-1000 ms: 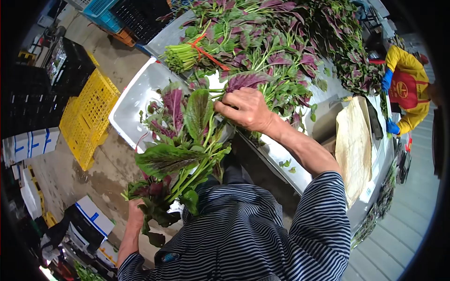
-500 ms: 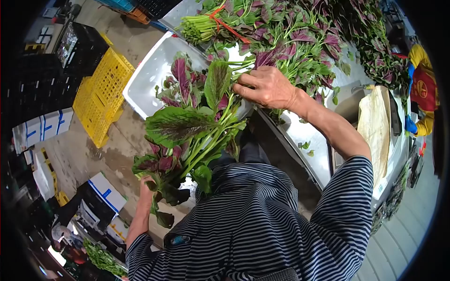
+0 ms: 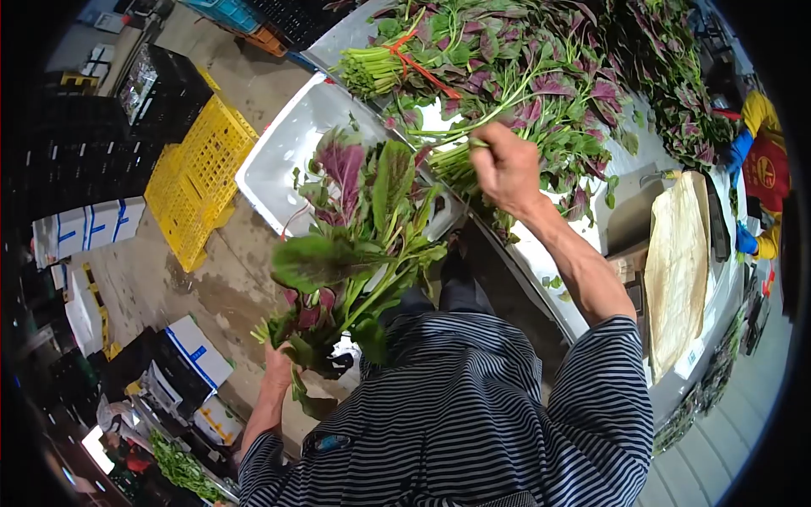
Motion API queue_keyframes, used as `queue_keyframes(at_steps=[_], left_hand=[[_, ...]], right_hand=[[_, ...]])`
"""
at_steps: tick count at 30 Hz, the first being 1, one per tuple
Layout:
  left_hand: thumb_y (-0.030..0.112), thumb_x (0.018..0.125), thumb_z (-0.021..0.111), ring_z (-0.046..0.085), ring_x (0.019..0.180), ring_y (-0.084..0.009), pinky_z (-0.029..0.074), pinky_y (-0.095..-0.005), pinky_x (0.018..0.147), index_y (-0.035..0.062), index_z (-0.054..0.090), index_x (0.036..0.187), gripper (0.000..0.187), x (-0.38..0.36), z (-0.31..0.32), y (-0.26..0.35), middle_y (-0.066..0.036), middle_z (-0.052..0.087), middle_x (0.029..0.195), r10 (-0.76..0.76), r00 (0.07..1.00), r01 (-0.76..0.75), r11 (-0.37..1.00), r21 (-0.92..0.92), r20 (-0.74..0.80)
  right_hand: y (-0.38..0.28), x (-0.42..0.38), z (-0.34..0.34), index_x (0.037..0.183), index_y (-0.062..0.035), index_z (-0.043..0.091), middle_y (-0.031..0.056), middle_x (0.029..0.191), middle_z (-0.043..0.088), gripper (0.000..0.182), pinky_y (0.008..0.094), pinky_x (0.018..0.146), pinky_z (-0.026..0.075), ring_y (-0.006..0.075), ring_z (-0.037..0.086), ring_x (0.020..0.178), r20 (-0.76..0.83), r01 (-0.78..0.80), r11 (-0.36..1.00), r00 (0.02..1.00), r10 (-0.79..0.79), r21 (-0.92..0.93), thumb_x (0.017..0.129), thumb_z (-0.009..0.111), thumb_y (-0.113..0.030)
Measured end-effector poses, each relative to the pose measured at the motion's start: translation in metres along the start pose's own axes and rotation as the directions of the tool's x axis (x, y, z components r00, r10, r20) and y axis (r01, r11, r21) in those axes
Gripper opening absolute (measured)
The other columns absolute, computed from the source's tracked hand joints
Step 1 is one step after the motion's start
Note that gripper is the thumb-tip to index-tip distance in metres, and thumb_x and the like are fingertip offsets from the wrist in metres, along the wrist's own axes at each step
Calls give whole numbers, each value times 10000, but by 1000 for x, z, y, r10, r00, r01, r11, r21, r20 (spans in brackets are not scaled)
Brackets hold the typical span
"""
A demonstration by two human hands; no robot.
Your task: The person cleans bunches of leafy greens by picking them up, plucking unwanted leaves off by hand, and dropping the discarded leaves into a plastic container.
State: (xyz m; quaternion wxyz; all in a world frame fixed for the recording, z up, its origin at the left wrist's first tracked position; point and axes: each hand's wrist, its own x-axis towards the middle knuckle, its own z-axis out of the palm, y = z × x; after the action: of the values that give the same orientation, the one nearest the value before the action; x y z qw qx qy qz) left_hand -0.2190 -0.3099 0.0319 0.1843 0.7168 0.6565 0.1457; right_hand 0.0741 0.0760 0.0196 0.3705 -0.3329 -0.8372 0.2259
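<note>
My left hand (image 3: 277, 365) is closed around the stem ends of a bunch of red-and-green amaranth (image 3: 359, 253), whose leaves spread up and to the right, over the white tub. The leaves partly cover the hand. My right hand (image 3: 508, 169) has its fingers curled at the stems of the loose amaranth pile (image 3: 541, 93) on the metal table. A long stem runs by its fingertips and appears pinched there; the palm side is hidden. Just beyond lies an amaranth bundle (image 3: 372, 70) tied with red tape.
The white tub (image 3: 274, 160) stands against the metal table (image 3: 545, 262). A yellow crate (image 3: 190, 190) and black crates (image 3: 72, 160) are at left. A brown cardboard sheet (image 3: 676, 270) lies at right. Near the table's far right, a co-worker (image 3: 764, 169) wears blue gloves.
My right hand has moved from beside the held bunch to the stems of the pile, fingers now curled there. My left hand still holds its bunch. The view has shifted slightly.
</note>
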Motion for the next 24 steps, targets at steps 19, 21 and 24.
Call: queue_keyframes(at_steps=[19,21,24], left_hand=[[287,902,484,609,914,-270,493,-416,809,53,616,987,281,-39,-50,-9,-91,640,940,-625,739,575,779,-249,-249],[292,902,490,610,924,-278,495,-425,816,59,616,1003,284,-44,-55,-10,-93,639,961,-502,844,536,796,283,-188],[269,735,691,623,883,-255,523,-361,744,-3,553,1090,468,-85,-28,-38,-123,631,967,-711,660,429,622,-655,-243]], right_hand=[[-81,-47,117,1077,9,527,113,835,605,205,256,651,437,147,572,700,455,-629,308,750,480,714,933,504,-135],[-85,-33,129,1096,24,523,139,896,608,233,283,691,450,187,585,761,314,-504,580,861,400,640,915,522,-123],[-85,-7,133,1133,53,514,191,1018,614,299,336,771,477,268,611,882,81,-149,948,988,131,282,879,557,-98]])
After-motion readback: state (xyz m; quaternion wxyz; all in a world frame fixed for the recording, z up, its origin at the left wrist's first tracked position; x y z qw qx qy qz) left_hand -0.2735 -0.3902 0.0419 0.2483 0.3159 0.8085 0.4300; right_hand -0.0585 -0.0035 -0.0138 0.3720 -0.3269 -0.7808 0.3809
